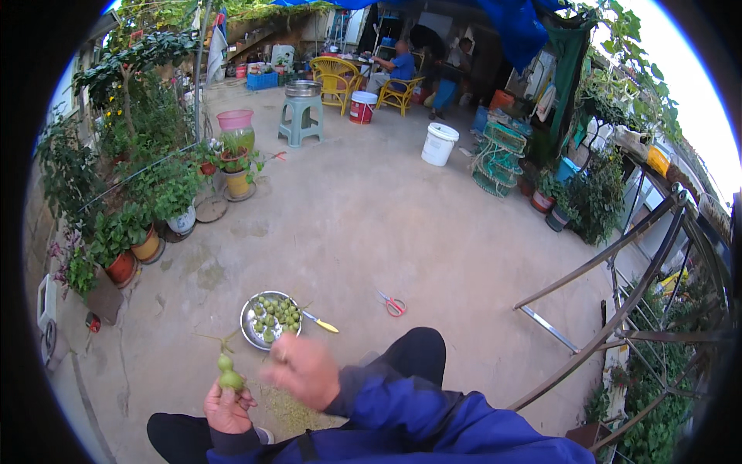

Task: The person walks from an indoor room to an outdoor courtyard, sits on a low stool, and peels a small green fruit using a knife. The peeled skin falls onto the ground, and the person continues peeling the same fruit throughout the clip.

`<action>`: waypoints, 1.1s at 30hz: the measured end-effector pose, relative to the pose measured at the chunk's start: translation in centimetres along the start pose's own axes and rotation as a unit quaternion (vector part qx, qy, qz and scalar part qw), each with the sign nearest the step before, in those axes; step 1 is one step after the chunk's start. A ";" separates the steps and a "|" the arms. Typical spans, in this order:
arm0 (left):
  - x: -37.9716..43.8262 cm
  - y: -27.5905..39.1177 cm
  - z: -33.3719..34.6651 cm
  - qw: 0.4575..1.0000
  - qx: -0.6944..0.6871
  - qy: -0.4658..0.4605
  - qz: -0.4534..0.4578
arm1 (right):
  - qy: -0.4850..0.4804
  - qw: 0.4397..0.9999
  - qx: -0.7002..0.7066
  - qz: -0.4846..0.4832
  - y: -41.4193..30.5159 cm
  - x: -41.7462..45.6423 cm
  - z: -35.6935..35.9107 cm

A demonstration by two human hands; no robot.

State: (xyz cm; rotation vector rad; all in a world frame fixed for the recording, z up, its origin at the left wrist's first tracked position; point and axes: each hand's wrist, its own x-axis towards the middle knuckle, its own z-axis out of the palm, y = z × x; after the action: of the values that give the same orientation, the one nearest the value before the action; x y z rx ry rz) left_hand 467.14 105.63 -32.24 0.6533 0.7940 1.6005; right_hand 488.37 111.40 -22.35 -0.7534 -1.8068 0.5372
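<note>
My left hand [229, 408] holds a small green bottle gourd [231, 380] upright by its lower bulb, its thin stem and tendrils sticking up at the top. To the right of it is my right hand [306, 371], blurred by motion, with fingers bent; whether anything is between them cannot be told. Just beyond my hands, a round metal dish [248, 332] on the concrete holds several small round green fruits [282, 311]. A knife with a yellow handle [327, 326] lies against the dish's right side. Farther right lie red-handled scissors [396, 307].
Pale green scraps [293, 410] litter the floor between my legs. Potted plants [120, 264] line the left side. A curved metal frame [603, 333] stands at right. Farther off are a white bucket [439, 145], a plastic stool [300, 119], stacked net traps [499, 156] and several people, one seated [401, 66].
</note>
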 end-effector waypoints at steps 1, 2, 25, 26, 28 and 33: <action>0.0 0.3 -0.4 1.000 -0.013 -0.005 -0.004 | 0.060 0.998 -0.002 0.031 0.1 1.1 -1.2; 0.0 0.3 -0.7 1.000 -0.017 0.010 -0.007 | 0.119 0.991 -0.005 0.061 0.4 2.4 -2.8; -0.6 -0.2 0.0 0.998 -0.038 0.011 -0.039 | 0.102 0.854 0.329 0.390 2.2 8.8 -7.4; -0.6 -0.2 0.1 0.998 -0.038 0.012 -0.041 | 0.090 0.858 0.306 0.403 2.4 8.1 -6.6; -0.7 -0.2 0.0 0.998 -0.040 0.019 -0.049 | 0.070 0.853 0.309 0.415 3.0 6.7 -5.2; -0.9 -0.4 -0.3 0.995 -0.069 0.011 -0.075 | 0.032 0.845 0.300 0.441 4.1 4.8 -2.5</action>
State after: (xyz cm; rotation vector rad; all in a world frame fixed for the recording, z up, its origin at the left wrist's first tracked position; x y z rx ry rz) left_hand 467.30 104.75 -32.78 0.4673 0.7228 1.5128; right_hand 490.51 117.68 -21.13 -1.1031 -1.0204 1.5704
